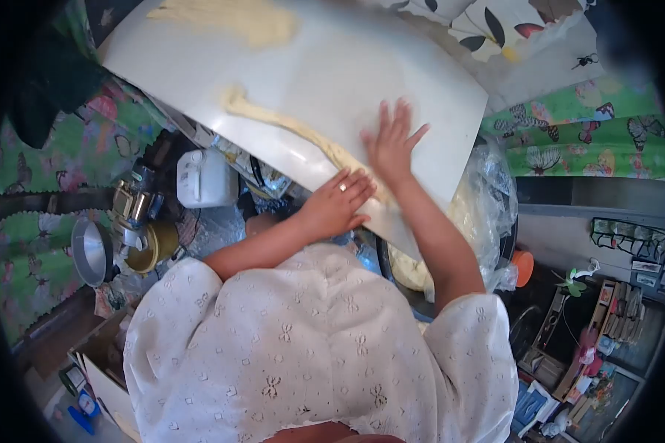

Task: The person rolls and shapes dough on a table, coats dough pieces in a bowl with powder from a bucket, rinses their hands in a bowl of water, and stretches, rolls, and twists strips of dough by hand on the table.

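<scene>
A long strip of pale yellow dough [295, 129] runs slantwise over a white board [332, 81], thicker and bent at its far left end. My left hand [340, 201], with a ring on one finger, lies over the near end of the strip, its fingers stretched out and resting on the dough. What is under those fingers is hidden. To the right, my right hand [394, 144] is spread over the bare board beside the dough, holding nothing; whether its palm touches the board I cannot tell. A yellowish floury patch [229, 21] covers the board's far left part.
Under the board's right edge, a plastic-covered basin holds more dough [410, 270]. A white jerrycan [205, 179] and metal pans [93, 252] stand at left. An orange cup [523, 268] is at right, near shelves of small goods. Green butterfly-print cloth [591, 129] hangs around.
</scene>
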Demonstrator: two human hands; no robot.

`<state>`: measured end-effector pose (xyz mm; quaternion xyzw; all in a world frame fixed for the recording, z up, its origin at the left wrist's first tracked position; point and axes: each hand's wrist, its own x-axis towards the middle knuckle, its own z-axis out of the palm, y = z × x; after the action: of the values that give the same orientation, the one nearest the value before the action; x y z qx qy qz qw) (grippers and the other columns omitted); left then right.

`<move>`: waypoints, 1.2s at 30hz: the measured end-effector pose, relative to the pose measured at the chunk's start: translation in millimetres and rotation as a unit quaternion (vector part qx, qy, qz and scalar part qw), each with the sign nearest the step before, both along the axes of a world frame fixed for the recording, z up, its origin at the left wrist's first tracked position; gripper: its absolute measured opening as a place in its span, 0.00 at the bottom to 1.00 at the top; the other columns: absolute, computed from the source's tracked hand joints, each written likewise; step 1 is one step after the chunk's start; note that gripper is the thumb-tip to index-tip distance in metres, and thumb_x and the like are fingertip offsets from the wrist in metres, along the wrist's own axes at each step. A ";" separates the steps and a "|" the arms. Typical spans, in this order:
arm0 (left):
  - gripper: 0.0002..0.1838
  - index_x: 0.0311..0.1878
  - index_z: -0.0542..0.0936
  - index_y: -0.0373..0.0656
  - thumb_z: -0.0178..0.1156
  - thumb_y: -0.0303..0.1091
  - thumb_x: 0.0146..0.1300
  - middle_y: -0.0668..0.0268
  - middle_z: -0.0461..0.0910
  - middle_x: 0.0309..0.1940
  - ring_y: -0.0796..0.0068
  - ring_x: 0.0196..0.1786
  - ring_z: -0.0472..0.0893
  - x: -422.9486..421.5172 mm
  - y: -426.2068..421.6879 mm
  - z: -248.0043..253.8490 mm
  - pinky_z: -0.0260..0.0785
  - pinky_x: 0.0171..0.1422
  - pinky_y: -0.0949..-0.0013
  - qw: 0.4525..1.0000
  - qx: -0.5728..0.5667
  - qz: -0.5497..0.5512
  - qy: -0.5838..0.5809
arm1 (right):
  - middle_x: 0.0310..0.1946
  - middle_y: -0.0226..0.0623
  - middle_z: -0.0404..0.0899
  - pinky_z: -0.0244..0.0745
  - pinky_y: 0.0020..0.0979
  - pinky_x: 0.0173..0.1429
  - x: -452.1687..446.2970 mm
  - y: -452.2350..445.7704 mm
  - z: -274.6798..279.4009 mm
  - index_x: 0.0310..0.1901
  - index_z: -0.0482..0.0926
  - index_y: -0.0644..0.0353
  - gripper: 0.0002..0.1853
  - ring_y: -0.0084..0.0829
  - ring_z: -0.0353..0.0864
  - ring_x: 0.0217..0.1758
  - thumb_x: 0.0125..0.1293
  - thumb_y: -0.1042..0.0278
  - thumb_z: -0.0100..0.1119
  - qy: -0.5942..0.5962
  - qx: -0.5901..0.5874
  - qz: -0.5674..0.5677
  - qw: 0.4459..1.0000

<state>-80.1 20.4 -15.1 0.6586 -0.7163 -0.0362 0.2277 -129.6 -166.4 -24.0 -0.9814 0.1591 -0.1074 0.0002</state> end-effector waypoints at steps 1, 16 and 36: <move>0.32 0.62 0.70 0.39 0.56 0.51 0.60 0.58 0.70 0.60 0.61 0.68 0.64 -0.7 -0.6 1.8 0.50 0.74 0.56 1.000 -0.006 0.008 0.001 | 0.73 0.44 0.47 0.22 0.75 0.64 8.7 -14.4 1.5 0.72 0.53 0.43 0.34 0.49 0.41 0.77 0.67 0.43 0.44 -0.058 -0.020 -0.053 0.997; 0.33 0.61 0.69 0.38 0.58 0.52 0.59 0.56 0.70 0.60 0.60 0.65 0.67 48.6 5.9 7.4 0.54 0.71 0.55 0.993 -0.049 0.105 0.006 | 0.71 0.50 0.51 0.21 0.74 0.65 53.0 -2.7 -7.5 0.72 0.53 0.49 0.35 0.50 0.46 0.75 0.67 0.43 0.43 -0.108 -0.045 -0.089 0.989; 0.26 0.58 0.74 0.40 0.57 0.48 0.61 0.60 0.73 0.58 0.64 0.65 0.68 53.3 28.9 13.4 0.54 0.71 0.57 0.994 0.013 0.103 0.017 | 0.72 0.46 0.51 0.21 0.71 0.67 105.0 31.4 -1.4 0.72 0.52 0.48 0.34 0.48 0.43 0.76 0.69 0.41 0.39 -0.031 0.042 0.045 0.998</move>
<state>-26.8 49.4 -1.7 0.7314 -0.6399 -0.0329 0.2333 -24.6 -135.0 -25.5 -0.9828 0.1194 -0.1312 0.0512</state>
